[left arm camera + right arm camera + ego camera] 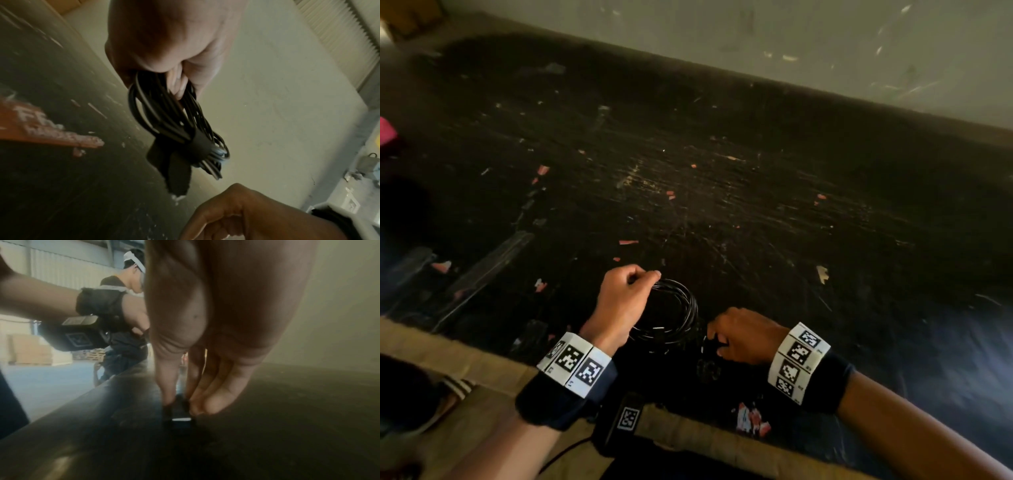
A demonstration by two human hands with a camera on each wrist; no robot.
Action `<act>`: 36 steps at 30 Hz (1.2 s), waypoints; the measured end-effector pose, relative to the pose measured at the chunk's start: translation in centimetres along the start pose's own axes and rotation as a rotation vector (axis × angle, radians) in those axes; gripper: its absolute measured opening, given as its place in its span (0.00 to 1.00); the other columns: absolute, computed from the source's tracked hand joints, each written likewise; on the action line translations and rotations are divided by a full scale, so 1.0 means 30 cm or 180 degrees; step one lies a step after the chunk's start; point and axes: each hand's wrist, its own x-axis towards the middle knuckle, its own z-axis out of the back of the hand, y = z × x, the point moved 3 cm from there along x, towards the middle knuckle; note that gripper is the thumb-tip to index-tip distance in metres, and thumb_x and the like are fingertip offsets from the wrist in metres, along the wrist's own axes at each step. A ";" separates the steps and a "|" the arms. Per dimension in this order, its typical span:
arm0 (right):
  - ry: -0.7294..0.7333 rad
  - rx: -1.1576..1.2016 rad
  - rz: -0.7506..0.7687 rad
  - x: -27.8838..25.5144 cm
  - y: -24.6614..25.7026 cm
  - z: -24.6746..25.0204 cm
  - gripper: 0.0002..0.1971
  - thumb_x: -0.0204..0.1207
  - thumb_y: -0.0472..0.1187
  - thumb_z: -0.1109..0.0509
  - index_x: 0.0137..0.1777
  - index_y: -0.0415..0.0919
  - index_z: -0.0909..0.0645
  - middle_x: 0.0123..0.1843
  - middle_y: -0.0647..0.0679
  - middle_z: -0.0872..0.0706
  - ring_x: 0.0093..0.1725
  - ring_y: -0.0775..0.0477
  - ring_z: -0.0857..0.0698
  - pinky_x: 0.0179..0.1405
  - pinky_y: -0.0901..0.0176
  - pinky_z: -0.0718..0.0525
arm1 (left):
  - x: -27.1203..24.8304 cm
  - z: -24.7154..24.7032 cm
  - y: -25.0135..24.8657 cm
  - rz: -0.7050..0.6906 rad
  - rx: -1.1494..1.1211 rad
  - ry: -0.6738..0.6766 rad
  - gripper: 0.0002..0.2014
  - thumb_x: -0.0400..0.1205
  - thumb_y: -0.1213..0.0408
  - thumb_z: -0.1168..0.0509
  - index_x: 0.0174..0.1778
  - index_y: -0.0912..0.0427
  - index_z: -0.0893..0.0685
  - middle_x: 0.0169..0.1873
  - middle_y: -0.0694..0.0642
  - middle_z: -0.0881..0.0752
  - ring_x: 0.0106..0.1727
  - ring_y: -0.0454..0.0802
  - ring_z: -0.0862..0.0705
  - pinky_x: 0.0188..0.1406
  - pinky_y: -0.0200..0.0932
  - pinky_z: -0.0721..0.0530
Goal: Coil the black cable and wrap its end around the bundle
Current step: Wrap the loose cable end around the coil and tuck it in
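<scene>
- left hand (624,298) has its fingers and thumb curled round the top of the black cable (674,313), which is already looped into a coil. The loops hang down from that grip, toward the right hand
- in the left wrist view the strands come out bunched from under the fingers (180,84), and further down from the grip a black strap (197,144) sits wrapped round the bundle, with two loose flat tails sticking out to the side
- right hand (743,337) is just beside the low end of the coil, fingers bent in and pinching something small and dark
- right wrist view shows it better: thumb on one side, fingertips (207,404) on the other, clamped on a little black block with a pale shiny edge. Probably the plug (179,413) at the cable end, but it's blurry so not 100% sure
- can't tell if the plug touches the table (722,188) or sits just above it
- the table under both hands is dark, scratched up, with bits of torn red and white label stuck on it
- both wrists wear bands with black-and-white square code tags (571,359)
- past the left forearm in the right wrist view there's another person (125,308) standing, well away from the grip
</scene>
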 end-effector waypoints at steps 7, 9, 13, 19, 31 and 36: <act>-0.0181 0.0291 -0.0192 -0.022 -0.009 0.009 0.12 0.75 0.39 0.32 0.57 0.38 0.19 0.53 0.43 0.15 0.50 0.45 0.15 0.48 0.57 0.16 | -0.059 -0.039 -0.032 -0.0174 -0.0029 0.0476 0.12 0.80 0.58 0.31 0.32 0.58 0.20 0.13 0.43 0.30 0.17 0.41 0.33 0.17 0.36 0.37; -0.0516 0.1140 -0.0607 -0.047 -0.055 0.062 0.10 0.73 0.35 0.29 0.55 0.38 0.17 0.43 0.46 0.13 0.43 0.46 0.13 0.42 0.60 0.15 | -0.089 -0.068 -0.062 -0.0290 0.0112 0.0765 0.12 0.81 0.57 0.32 0.34 0.57 0.19 0.12 0.41 0.28 0.16 0.36 0.31 0.17 0.33 0.35; -0.1174 0.2728 -0.0836 -0.146 -0.118 0.191 0.06 0.73 0.25 0.30 0.47 0.33 0.17 0.33 0.42 0.14 0.32 0.45 0.13 0.38 0.53 0.10 | -0.147 -0.174 -0.129 -0.0505 0.0449 0.1374 0.09 0.81 0.57 0.33 0.45 0.60 0.14 0.15 0.41 0.22 0.15 0.32 0.26 0.16 0.27 0.33; -0.1396 0.3331 -0.0624 -0.325 -0.163 0.286 0.08 0.74 0.26 0.29 0.52 0.32 0.16 0.40 0.38 0.12 0.36 0.50 0.11 0.40 0.61 0.10 | -0.225 -0.356 -0.257 -0.1259 0.0665 0.1979 0.11 0.83 0.58 0.36 0.43 0.61 0.15 0.27 0.51 0.21 0.25 0.36 0.26 0.25 0.33 0.30; -0.2008 0.2051 0.0118 -0.569 -0.273 0.351 0.04 0.77 0.40 0.29 0.46 0.40 0.17 0.40 0.51 0.16 0.38 0.59 0.18 0.41 0.65 0.18 | -0.330 -0.553 -0.356 -0.1212 0.0085 0.2076 0.11 0.85 0.63 0.39 0.43 0.66 0.16 0.19 0.45 0.29 0.19 0.37 0.33 0.17 0.33 0.37; -0.2443 0.1567 0.0509 -0.604 -0.282 0.348 0.01 0.77 0.38 0.29 0.45 0.42 0.19 0.42 0.52 0.18 0.40 0.55 0.19 0.41 0.65 0.20 | -0.365 -0.595 -0.362 -0.0571 -0.0537 0.2161 0.10 0.84 0.62 0.38 0.45 0.64 0.15 0.17 0.46 0.34 0.17 0.39 0.39 0.18 0.38 0.47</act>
